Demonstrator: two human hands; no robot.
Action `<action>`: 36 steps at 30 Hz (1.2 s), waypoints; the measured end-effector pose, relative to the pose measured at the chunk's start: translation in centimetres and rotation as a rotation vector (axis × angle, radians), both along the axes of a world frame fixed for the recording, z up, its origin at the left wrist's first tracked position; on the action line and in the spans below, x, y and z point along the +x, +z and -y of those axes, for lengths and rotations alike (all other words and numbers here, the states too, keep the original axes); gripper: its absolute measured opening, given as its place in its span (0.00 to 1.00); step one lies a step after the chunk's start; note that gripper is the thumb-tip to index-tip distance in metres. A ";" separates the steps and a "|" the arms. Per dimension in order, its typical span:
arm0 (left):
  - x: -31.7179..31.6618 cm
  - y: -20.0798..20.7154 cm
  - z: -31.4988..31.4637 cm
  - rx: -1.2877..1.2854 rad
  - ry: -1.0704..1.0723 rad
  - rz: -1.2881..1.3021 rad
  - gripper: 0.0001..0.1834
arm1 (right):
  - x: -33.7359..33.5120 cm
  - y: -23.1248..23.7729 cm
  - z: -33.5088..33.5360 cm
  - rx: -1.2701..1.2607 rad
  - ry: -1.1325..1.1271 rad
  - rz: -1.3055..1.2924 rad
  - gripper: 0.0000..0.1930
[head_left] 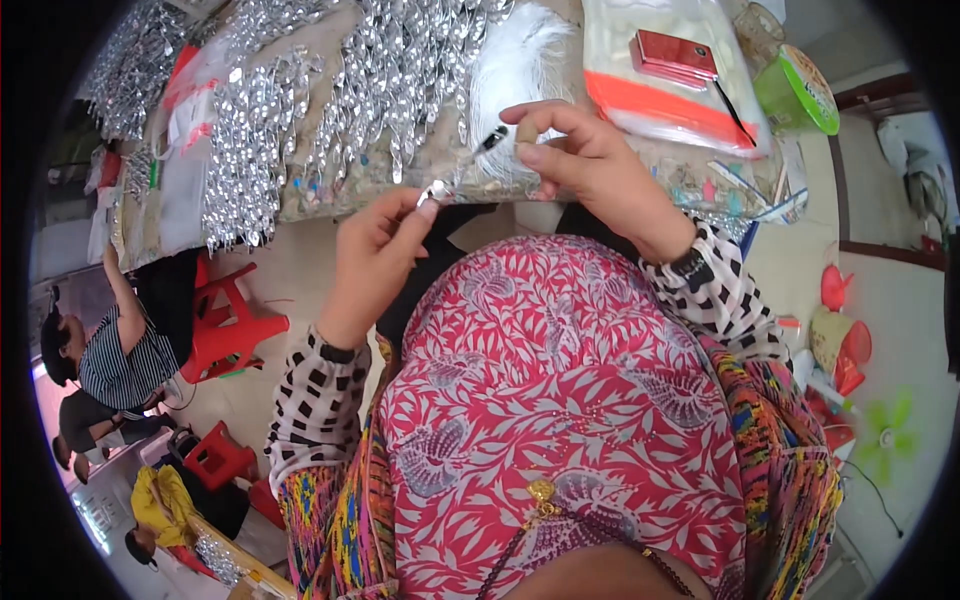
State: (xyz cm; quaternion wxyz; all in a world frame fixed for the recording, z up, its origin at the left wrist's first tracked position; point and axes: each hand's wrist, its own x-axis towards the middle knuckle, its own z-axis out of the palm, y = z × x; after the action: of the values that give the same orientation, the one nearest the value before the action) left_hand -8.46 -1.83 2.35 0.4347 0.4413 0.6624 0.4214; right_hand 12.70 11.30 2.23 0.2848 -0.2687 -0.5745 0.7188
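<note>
Over the table's near edge, my left hand (pixel 375 250) is closed in a pinch on a small shiny silver piece (pixel 436 192). My right hand (pixel 590 165) is a little farther off and to the right. Its fingers are curled, with thumb and index finger bent toward each other; whatever they hold is too fine to make out. Between both hands is a small dark, glossy piece (pixel 491 139), its link to either hand unclear. Beneath them lies a bundle of white threads (pixel 515 70). Strands of silver twisted pieces (pixel 400 80) spread to its left.
At the back right, a red rectangular case (pixel 675 58) with a black strap rests on clear plastic packets (pixel 620 100). A green tub (pixel 797 90) stands beside them. More silver strands (pixel 255 150) hang over the edge at left. Red stools (pixel 225 320) and other people (pixel 130 345) are farther left.
</note>
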 end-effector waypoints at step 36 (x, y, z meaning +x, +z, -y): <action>2.3 -0.1 -2.8 -0.104 -0.115 0.685 0.13 | 0.7 -0.7 2.6 0.269 0.034 0.110 0.03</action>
State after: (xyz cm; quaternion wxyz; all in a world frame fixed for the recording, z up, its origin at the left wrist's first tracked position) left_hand -6.16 1.02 2.21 0.6766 0.2879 0.4727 0.4856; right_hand 13.38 8.72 1.54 0.2744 -0.2572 -0.6848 0.6242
